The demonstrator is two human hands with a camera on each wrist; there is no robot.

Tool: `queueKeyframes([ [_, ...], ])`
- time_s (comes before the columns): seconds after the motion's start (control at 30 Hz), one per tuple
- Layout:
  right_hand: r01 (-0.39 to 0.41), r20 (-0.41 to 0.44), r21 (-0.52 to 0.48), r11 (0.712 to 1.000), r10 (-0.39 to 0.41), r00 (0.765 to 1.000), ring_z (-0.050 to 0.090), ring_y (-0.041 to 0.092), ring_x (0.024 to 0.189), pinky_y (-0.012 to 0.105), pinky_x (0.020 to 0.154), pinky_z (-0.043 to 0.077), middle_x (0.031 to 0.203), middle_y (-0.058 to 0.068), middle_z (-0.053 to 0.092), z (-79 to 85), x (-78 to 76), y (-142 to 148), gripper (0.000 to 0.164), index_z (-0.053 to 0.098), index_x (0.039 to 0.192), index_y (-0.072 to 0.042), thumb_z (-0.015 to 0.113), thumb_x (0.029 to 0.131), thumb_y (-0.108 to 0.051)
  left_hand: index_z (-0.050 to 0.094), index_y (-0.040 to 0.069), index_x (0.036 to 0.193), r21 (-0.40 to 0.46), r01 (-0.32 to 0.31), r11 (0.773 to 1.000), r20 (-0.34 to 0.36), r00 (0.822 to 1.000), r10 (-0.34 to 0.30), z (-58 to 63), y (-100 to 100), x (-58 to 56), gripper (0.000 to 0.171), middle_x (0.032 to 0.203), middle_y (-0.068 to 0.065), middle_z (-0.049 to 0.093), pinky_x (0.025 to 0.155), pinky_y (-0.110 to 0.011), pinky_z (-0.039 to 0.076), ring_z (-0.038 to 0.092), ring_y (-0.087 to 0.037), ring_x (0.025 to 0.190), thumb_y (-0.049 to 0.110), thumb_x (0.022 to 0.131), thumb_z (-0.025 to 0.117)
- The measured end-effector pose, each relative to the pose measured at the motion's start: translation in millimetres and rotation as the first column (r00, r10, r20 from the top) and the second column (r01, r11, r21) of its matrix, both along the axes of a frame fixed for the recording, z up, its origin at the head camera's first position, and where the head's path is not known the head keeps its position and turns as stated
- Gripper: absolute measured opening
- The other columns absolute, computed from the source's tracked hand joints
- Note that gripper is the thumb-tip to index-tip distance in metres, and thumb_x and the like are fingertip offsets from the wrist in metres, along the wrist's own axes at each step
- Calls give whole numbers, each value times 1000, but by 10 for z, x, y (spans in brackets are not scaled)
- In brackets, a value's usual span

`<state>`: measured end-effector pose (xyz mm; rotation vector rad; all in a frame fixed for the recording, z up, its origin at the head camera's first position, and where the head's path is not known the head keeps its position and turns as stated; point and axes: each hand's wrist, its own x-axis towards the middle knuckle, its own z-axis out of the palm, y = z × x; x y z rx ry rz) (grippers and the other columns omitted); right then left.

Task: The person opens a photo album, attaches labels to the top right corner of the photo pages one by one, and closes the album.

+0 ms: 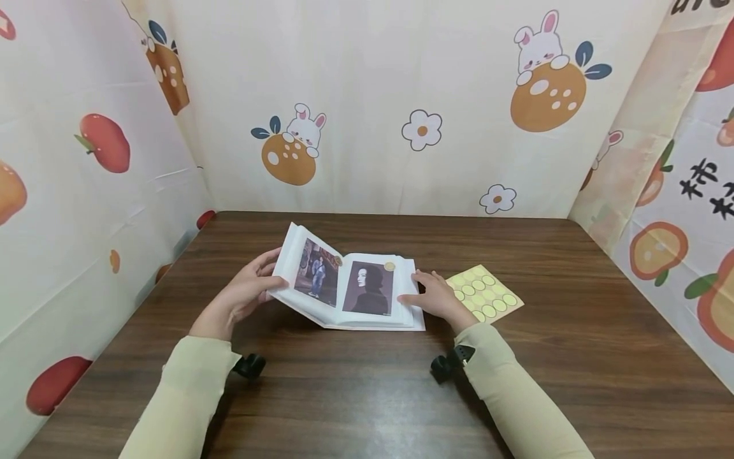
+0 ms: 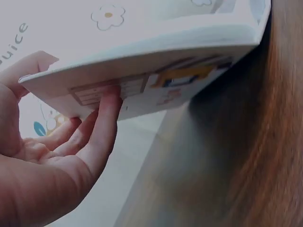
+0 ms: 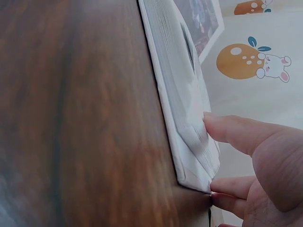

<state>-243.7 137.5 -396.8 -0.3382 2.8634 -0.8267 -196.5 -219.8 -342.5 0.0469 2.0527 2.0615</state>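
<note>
A photo album [image 1: 338, 319] lies spread on the table, its left side lifted at a slant and its right side down. The left page bears a picture of a figure in blue [image 1: 318, 274]; the right page has a dark portrait [image 1: 369, 288] with a round yellow sticker [image 1: 389, 266] near its top corner. My left hand [image 1: 248, 287] grips the left cover, thumb on the page side and fingers [image 2: 105, 123] underneath against the printed cover. My right hand [image 1: 438, 296] holds the right edge, thumb on the page block [image 3: 191, 111] and fingertips at the cover's edge.
A sheet of round yellow stickers [image 1: 487, 294] lies to the right, partly behind my right hand. The brown wooden table [image 1: 355, 395] is bounded at the back and sides by cloth printed with fruit and rabbits [image 1: 367, 172].
</note>
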Motion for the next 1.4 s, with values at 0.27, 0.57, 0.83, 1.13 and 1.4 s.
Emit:
queueKeyframes([
  [0.27,-1,7,1,1000,1,1000,16,44,134,56,106,15,143,20,36,-10,-6,3,71,43,136,4,67,83,-37,18,9,149,-6,0,1000,-47,999,-1,113,228,45,78,143,-24,26,80,-36,50,49,-27,105,-7,80,51],
  [0.57,3,22,-18,1000,-3,1000,15,43,135,56,106,15,143,20,35,-8,-3,11,71,42,137,3,67,84,-36,30,8,145,-148,-61,987,-149,988,39,249,569,45,71,135,-24,37,78,-36,50,47,-33,110,-3,79,54],
  [0.83,2,37,-44,999,0,999,14,43,135,55,106,14,143,21,35,-2,-5,26,69,41,137,3,66,85,-33,39,11,141,-273,-83,959,-241,970,15,329,800,15,67,130,-19,46,77,-38,50,53,-32,106,3,78,59],
  [1.13,-30,24,-61,998,32,999,15,44,135,55,106,15,142,21,37,-16,-29,55,64,43,136,2,66,86,-31,45,20,138,-527,-123,841,-303,952,-50,425,1135,-32,66,124,-9,54,74,-40,52,58,-25,101,16,76,66],
  [1.4,-46,-3,-93,995,46,999,17,47,133,55,105,17,140,23,38,-14,-28,78,62,45,134,4,66,86,-28,50,24,135,-781,-193,594,-330,935,-131,446,1469,-56,68,117,-2,60,72,-39,47,57,-19,93,36,70,68],
])
